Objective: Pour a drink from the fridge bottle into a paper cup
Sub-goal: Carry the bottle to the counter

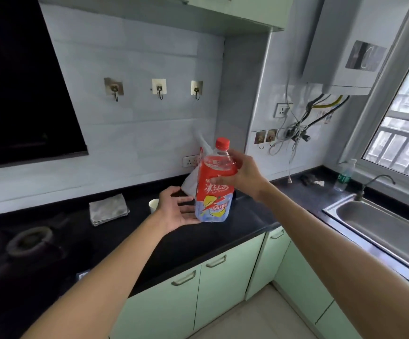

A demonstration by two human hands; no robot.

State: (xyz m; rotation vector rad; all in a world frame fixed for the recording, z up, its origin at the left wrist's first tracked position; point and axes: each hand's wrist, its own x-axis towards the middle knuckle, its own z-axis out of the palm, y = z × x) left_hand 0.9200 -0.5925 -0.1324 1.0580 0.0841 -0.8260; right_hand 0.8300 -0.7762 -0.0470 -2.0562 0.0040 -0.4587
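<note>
A large plastic bottle (213,189) with a red label and a red cap stands upright over the black counter (235,231). My right hand (243,176) grips it by the shoulder, fingers curled round its right side. Spread open beside the bottle's lower left, my left hand (177,209) has its fingertips at the base. A white paper cup (153,204) stands on the counter just behind my left hand, mostly hidden by it.
A folded grey cloth (108,209) lies left of the cup. A white bag (193,177) leans on the wall behind the bottle. A gas burner (28,241) sits at the left, a steel sink (382,223) with a tap at the right, a small bottle (345,176) beside it.
</note>
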